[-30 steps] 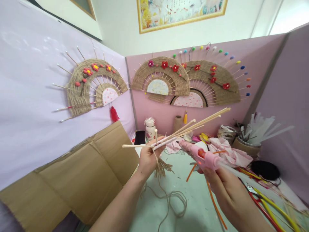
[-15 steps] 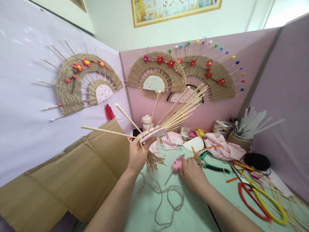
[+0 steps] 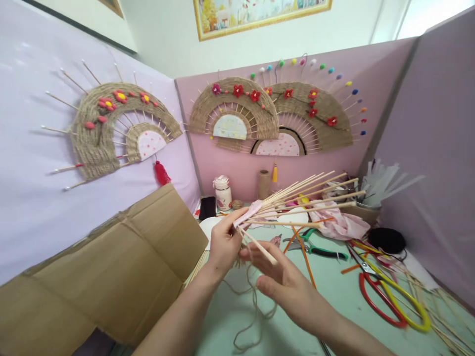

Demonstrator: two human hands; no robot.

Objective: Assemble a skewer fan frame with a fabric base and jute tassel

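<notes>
My left hand (image 3: 224, 242) grips a fan frame by its pink fabric base (image 3: 249, 213), fingers closed round it. Thin wooden sticks (image 3: 304, 198) spread from the base toward the right, and one stick (image 3: 261, 245) points down toward me. Just below that stick is my right hand (image 3: 285, 282), its thumb apart and fingers stretched out, the fingertips close to twine hanging under the base. Whether they touch the twine is unclear. Loose twine (image 3: 254, 301) curls on the green table (image 3: 218, 321). A small pink patterned object (image 3: 276, 240) lies behind my right hand.
Cardboard (image 3: 100, 262) leans on the left. Green-handled pliers (image 3: 315, 249), red-and-yellow scissors (image 3: 386, 291), pink cloth (image 3: 337, 220) and a black round pad (image 3: 387, 240) lie on the right. A bottle (image 3: 222, 193) and cardboard tube (image 3: 263, 184) stand behind. Finished twine fans (image 3: 235, 101) hang on the panels.
My right hand has left the pink patterned object on the table and come up beneath the fan frame. My left hand has turned the frame, so its sticks now tip lower and rightward.
</notes>
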